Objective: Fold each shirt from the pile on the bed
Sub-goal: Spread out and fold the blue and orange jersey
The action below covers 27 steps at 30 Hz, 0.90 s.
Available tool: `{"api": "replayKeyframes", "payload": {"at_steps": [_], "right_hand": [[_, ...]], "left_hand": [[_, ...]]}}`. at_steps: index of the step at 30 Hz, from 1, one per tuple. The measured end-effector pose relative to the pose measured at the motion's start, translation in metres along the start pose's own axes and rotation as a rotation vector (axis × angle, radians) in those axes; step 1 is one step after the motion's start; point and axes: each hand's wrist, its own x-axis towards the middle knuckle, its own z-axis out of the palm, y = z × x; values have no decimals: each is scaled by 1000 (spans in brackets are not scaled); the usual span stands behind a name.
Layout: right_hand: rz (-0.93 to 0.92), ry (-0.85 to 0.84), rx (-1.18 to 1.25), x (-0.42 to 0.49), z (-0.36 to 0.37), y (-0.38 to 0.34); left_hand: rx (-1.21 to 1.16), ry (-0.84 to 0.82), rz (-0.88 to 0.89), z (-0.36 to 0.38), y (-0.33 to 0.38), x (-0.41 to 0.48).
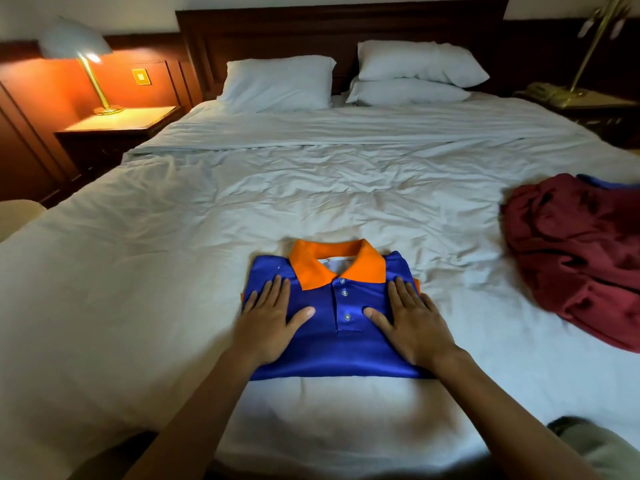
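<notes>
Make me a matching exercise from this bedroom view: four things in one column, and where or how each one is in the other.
Things
1. blue polo shirt with orange collar
2. crumpled dark red clothes
3. brass lamp with white shade
4. two stacked white pillows

States
A. lit, on the nightstand
B. folded, pressed under the left hand and right hand
C. against the headboard
D. heaped unfolded at the right edge of the bed

Pairs: 1-B, 2-D, 3-A, 4-C
</notes>
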Motion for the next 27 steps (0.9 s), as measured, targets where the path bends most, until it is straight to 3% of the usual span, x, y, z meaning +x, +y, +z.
{"api": "replayKeyframes", "payload": {"at_steps": [2,6,11,17,19,21,23,25,27], "right_hand": [[15,26,-51,0,-6,7],[49,270,-35,29,-26,11],[-31,21,-155,61,-16,12],[154,-59,-203,77,-9,23],[209,-16,-179,82,-8,27],[140,113,-90,81,-8,28],[-10,209,98,79,-12,24],[-54,169,308,83,-19,19],[-39,40,306,98,-27,21]], "left_hand": [[12,-8,-71,-2,-12,-1],[43,19,-170,-8,-16,16],[95,12,-64,-6,-17,48],[240,-58,-190,-7,-36,59],[256,-22,-218,-7,-35,63],[176,80,-173,-8,-34,68],[-77,144,-74,-14,-32,74],[-319,76,-33,-25,-31,83],[-404,-11,-40,-38,-32,95]]}}
